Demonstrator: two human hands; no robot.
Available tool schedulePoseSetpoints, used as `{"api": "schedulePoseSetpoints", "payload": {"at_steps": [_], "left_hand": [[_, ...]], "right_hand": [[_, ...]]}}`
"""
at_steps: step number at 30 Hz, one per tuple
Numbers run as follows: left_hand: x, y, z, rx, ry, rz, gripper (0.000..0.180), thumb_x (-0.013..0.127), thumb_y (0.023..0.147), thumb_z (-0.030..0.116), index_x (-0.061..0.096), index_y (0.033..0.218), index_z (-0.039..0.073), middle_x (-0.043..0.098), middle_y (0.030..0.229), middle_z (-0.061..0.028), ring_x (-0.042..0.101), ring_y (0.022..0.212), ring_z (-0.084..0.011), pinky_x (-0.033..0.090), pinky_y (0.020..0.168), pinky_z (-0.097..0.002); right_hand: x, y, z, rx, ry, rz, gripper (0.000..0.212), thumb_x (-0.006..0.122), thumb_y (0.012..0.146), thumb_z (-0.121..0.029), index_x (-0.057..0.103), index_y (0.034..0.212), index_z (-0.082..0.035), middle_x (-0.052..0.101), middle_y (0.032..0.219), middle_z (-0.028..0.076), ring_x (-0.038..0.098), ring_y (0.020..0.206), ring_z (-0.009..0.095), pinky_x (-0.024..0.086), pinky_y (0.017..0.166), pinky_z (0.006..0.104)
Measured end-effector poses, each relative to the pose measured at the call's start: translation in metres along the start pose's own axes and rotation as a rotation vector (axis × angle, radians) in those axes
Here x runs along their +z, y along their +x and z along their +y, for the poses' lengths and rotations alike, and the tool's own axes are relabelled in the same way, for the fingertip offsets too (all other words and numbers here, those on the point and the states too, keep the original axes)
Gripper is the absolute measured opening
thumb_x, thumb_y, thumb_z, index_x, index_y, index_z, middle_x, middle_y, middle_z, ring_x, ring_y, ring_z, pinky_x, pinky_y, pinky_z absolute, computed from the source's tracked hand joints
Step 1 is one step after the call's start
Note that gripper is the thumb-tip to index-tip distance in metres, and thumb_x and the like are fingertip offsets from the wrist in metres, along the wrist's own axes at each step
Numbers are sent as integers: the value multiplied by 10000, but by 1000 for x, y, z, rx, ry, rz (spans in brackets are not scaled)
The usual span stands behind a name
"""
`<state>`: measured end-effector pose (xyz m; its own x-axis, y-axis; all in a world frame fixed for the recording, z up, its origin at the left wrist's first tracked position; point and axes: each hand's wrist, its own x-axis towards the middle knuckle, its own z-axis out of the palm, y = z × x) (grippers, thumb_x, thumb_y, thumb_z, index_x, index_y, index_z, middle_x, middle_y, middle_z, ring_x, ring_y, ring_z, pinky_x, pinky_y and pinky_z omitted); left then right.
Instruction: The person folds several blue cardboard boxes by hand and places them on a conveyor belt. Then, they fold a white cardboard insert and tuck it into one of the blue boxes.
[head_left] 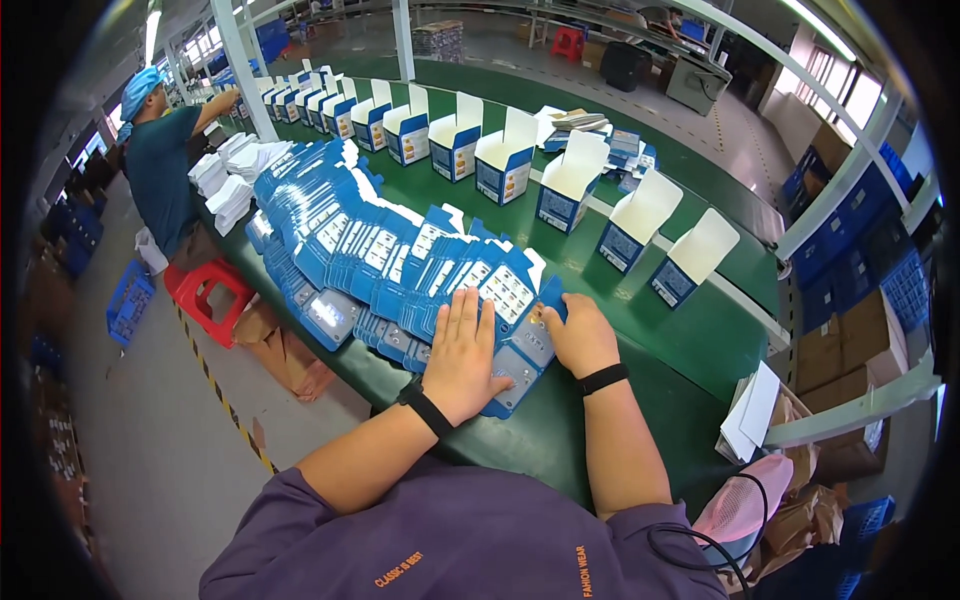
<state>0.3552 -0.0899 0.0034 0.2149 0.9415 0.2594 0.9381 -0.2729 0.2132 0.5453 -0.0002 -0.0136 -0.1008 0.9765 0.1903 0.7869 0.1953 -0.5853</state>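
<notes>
A long fanned-out pile of flattened blue-and-white boxes (375, 255) covers the near side of the green table. My left hand (462, 355) lies flat on the near end of this pile, fingers stretched out and thumb spread toward the right. Just right of it, my right hand (583, 338) has its fingers closed around the right edge of a flattened box (526, 350), thumb on top. That box is blue with a grey printed panel, and my left hand covers part of it. The fingertips of my right hand are partly hidden.
Folded-up boxes with raised white lids (503, 165) stand in a row along the green table (640, 350). Behind them lies a heap of cartons (625, 150). A co-worker (165, 150) reaches over the table at far left, beside white paper stacks (230, 185) and a red stool (210, 300).
</notes>
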Motion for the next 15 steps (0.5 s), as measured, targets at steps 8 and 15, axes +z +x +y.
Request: {"api": "schedulePoseSetpoints", "payload": {"at_steps": [8, 15], "left_hand": [[3, -1, -1, 21, -38, 25, 1115, 930, 691, 332, 318, 1523, -88, 256, 1611, -335, 217, 1536, -475, 180, 1254, -560], [1, -5, -6, -12, -47, 47, 1143, 942, 673, 331, 304, 1531, -73, 252, 1613, -332, 221, 1530, -483, 221, 1239, -575]], "right_hand": [[7, 2, 14, -109, 15, 50, 572, 682, 940, -345, 608, 1312, 83, 632, 1323, 275, 592, 1236, 446, 434, 1123, 451], [-15, -8, -15, -197, -121, 67, 570, 698, 934, -301, 579, 1355, 63, 628, 1322, 289, 565, 1255, 475, 448, 1092, 483]]}}
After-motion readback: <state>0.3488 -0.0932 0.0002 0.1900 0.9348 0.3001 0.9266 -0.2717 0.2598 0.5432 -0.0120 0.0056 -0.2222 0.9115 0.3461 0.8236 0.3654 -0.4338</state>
